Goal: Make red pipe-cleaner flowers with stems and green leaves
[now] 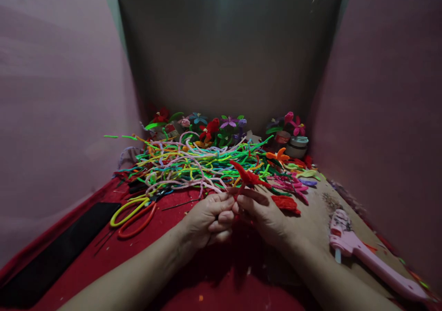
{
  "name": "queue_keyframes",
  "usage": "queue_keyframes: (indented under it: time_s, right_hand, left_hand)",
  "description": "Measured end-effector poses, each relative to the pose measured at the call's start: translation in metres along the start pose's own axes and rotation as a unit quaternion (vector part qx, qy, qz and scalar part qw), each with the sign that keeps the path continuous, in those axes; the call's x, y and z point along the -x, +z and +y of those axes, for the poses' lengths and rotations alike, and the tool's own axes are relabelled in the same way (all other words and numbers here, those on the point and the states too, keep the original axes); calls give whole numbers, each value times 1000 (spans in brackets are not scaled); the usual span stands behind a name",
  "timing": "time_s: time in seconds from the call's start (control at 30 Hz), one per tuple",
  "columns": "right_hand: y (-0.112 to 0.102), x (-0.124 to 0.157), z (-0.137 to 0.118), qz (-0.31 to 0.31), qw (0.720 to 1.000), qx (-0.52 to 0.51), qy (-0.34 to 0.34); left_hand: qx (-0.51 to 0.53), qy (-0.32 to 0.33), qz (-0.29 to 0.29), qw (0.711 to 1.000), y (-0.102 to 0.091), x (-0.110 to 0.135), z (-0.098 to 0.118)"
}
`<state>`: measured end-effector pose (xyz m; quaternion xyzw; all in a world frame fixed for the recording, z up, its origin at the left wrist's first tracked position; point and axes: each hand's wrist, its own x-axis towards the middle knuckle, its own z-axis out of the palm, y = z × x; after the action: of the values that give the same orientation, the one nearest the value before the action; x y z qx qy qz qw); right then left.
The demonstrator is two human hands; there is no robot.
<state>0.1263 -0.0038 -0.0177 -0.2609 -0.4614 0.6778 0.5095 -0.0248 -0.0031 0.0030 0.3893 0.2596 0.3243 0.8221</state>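
Note:
My left hand [210, 219] and my right hand [262, 212] meet at the middle of the red cloth [103, 255], fingers pinched together. Between them they grip a red pipe-cleaner piece [247, 176] whose bent petals stick up above the fingertips. A big tangle of coloured pipe cleaners [193, 163] lies just behind the hands. A flat red pipe-cleaner shape [286, 203] rests right of my right hand.
Scissors with yellow and orange handles [133, 216] lie left of my hands. A pink glue gun [359, 249] lies at the right. Finished pipe-cleaner flowers [221, 126] and a small jar [297, 146] stand at the back. A black slab [55, 251] lies at the left edge.

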Motion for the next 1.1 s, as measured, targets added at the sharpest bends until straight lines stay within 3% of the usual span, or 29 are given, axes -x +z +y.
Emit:
queue_keyframes:
  time_s: [0.1,0.2,0.33,0.47,0.63,0.73,0.93,1.1]
  right_hand:
    - [0,1,2,3,999,25,-38]
    - [1,1,5,34,997,34,-59]
    - [3,1,6,70,991,68,-95]
    - [14,6,-8,63,981,130,-128]
    - [30,18,-34,123,957,176,-197]
    - [30,22,-40,144,931,246,-230]
    - [20,24,-39,170,876,343,-293]
    - [12,23,-36,165,812,403,-389]
  left_hand:
    - [15,-6,-36,999,-3,-1,-1]
    - [-18,-7,-34,999,-2,-1,0]
    - [-128,39,19,991,0,-1,0]
    - [-239,158,61,956,-1,-1,4]
    - [-252,220,132,933,-5,1,17]
    - [-209,233,142,939,-5,3,22]
    - [-178,255,87,947,9,11,22]
    - [-203,267,47,941,25,25,28]
